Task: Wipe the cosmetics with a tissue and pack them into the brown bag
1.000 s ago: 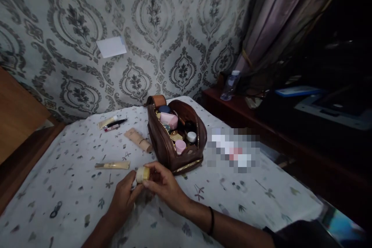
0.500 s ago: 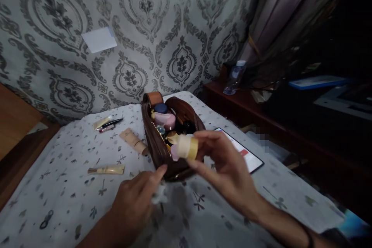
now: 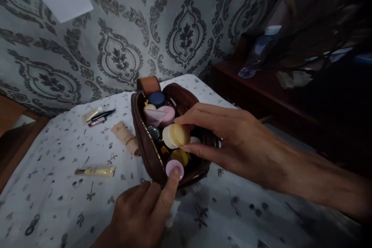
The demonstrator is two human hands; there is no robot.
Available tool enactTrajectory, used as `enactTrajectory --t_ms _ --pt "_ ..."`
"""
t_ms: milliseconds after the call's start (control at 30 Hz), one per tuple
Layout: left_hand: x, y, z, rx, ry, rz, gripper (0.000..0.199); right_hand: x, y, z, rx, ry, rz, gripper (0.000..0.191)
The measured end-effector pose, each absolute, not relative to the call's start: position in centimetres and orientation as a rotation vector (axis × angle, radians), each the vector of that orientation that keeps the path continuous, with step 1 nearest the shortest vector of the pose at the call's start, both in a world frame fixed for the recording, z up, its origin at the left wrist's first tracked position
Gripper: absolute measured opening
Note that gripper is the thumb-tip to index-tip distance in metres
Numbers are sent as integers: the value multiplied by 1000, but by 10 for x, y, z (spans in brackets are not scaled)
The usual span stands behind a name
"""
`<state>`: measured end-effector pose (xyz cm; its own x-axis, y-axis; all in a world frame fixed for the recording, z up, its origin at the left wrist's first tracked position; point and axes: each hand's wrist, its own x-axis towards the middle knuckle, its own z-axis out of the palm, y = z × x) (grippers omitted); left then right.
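My right hand (image 3: 215, 135) grips a small cream jar (image 3: 174, 136) with a white body and a gold lid between thumb and fingers. It holds the jar tilted over the open brown toiletry bag (image 3: 145, 135). The index finger of my left hand (image 3: 148, 205) is stretched onto a round pink lid (image 3: 174, 168) at the bag's near end. Its other fingers are curled, and a blurred white tissue-like scrap (image 3: 173, 214) shows beneath them. Inside the bag lie a blue-lidded jar (image 3: 157, 100), a pink container (image 3: 167, 115), a gold lid (image 3: 179, 157) and other partly hidden cosmetics.
On the patterned bedsheet left of the bag lie a beige tube (image 3: 124, 136), a slim cream-coloured tube (image 3: 95, 171), a black pen-like item (image 3: 103, 115) and another small tube (image 3: 91, 114). A plastic bottle (image 3: 258, 52) stands on the dark red ledge behind, to the right.
My right hand has carried the jar forward, over the bag's opening. My left index finger has moved onto the pink lid. The camera view has shifted, bringing the bag closer.
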<state>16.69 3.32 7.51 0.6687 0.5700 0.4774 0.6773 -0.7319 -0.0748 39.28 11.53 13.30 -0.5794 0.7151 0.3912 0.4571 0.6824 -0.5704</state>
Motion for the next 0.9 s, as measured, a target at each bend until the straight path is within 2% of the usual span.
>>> enactTrajectory --t_ms 267,467,900 --pt "166 34 61 -2680 -1036 -696 58 378 136 126 -987 -2470 487 15" --pt "164 35 60 -2672 -1045 -699 62 365 146 123 -1016 -2682 346 3" --pt "162 36 59 -2650 -1005 -656 67 359 153 126 -1024 -2825 340 12"
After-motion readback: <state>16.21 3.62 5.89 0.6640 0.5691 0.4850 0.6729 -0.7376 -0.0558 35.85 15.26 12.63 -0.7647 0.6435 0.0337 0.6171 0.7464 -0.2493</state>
